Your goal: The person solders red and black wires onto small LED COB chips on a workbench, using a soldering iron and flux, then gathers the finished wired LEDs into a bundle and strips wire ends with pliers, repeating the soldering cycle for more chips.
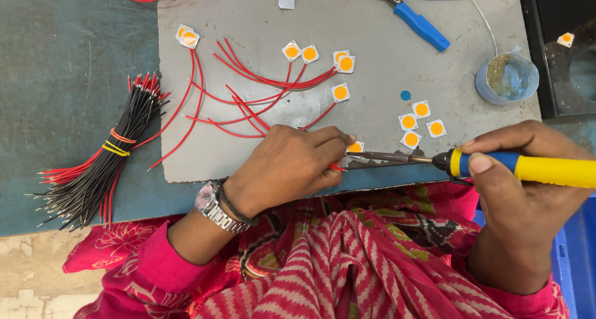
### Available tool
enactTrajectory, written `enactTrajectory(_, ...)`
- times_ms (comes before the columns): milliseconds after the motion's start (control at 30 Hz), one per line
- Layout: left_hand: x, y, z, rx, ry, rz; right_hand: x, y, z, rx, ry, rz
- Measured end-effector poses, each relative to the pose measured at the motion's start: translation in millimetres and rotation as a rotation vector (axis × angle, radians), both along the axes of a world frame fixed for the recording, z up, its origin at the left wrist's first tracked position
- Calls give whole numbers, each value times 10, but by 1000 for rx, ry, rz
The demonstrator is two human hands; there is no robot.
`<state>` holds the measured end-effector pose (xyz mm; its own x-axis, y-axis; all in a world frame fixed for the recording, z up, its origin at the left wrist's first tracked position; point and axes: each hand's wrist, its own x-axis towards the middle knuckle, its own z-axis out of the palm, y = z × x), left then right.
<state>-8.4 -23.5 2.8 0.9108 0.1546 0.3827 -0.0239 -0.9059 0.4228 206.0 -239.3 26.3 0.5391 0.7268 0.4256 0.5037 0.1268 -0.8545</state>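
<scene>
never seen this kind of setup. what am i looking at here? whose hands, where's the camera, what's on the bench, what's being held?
There is one picture, from a camera worn on a person's head, looking down at their own two bare hands.

The left hand presses a small white square chip with an orange disc at the near edge of a grey work mat, and pinches a red wire there. The right hand has its grip on a soldering iron with a yellow and blue handle, its tip pointing at that chip.

On the mat lie more such chips, some with red wires already attached, blue-handled pliers and a small round pot. On the bench to the left of the mat lies a banded bundle of black and red wires.
</scene>
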Motion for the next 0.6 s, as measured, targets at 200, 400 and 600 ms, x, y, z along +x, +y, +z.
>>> enactTrajectory(200,8,6,6,6,8,3,-55,-47,-13,80,172,-61)
enactTrajectory(400,5,3,-3,-11,4,-4,-18,-35,-19,35,47,-23)
enactTrajectory(600,-2,13,-17,-30,15,-11,-9,-149,-127,137,193,-56)
